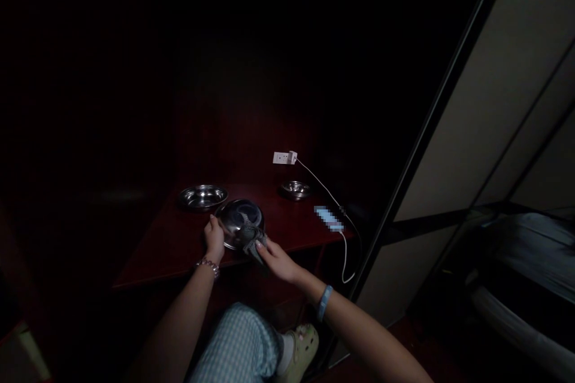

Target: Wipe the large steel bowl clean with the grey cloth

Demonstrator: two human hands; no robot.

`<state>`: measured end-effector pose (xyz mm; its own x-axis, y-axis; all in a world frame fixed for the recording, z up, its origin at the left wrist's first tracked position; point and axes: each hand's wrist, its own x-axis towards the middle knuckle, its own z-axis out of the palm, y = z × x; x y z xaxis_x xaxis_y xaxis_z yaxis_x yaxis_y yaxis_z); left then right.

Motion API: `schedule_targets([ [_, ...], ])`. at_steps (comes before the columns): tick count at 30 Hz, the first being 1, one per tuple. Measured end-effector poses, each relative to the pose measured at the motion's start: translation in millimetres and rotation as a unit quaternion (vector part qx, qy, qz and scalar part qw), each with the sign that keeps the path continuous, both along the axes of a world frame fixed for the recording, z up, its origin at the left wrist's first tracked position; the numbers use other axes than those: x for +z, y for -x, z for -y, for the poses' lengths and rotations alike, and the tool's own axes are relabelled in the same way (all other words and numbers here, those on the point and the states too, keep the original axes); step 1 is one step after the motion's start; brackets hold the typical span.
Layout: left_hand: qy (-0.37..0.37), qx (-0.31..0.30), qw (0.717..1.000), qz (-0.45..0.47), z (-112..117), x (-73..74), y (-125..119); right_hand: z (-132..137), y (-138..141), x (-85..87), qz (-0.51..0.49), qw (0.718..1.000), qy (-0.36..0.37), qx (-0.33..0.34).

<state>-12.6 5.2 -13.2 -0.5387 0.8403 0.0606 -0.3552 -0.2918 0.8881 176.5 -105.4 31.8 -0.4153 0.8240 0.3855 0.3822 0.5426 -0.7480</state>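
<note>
Wiping appears to be the step in hand: the left hand (214,240) grips the rim of a tilted metal bowl (228,219), held at the front edge of the red-brown surface (157,251), though most of its fingers are hidden. The right hand's (278,261) fingers pinch a grey cloth (254,239) against the bowl. The next move likely calls for a steady left grip while the cloth sweeps across the metal.
</note>
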Motion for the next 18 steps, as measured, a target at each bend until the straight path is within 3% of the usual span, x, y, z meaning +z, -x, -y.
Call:
schedule_targets([
  [3,0.039,0.011,0.999,0.032,-1,1.2,0,-3,-18,22.1,-0.112,0.986,-0.022,-0.119],
  [5,0.048,0.011,0.997,0.052,-2,1.9,0,-7,-29,43.4,-0.140,0.967,-0.083,-0.194],
  [8,0.051,0.027,0.995,0.076,-2,3.3,2,-14,-45,70.1,-0.037,0.936,-0.234,-0.260],
  [10,0.056,0.035,0.994,0.086,-2,4.7,2,-22,-51,74.2,0.065,0.921,-0.280,-0.264],
  [13,0.067,0.031,0.991,0.113,1,7.8,3,-37,-48,51.9,0.187,0.921,-0.225,-0.258],
  [16,0.066,0.027,0.987,0.146,3,10.0,4,-51,-39,11.5,0.312,0.923,-0.039,-0.222],
  [18,0.074,0.010,0.985,0.155,2,9.2,5,-60,-34,-9.1,0.333,0.917,0.005,-0.218],
])
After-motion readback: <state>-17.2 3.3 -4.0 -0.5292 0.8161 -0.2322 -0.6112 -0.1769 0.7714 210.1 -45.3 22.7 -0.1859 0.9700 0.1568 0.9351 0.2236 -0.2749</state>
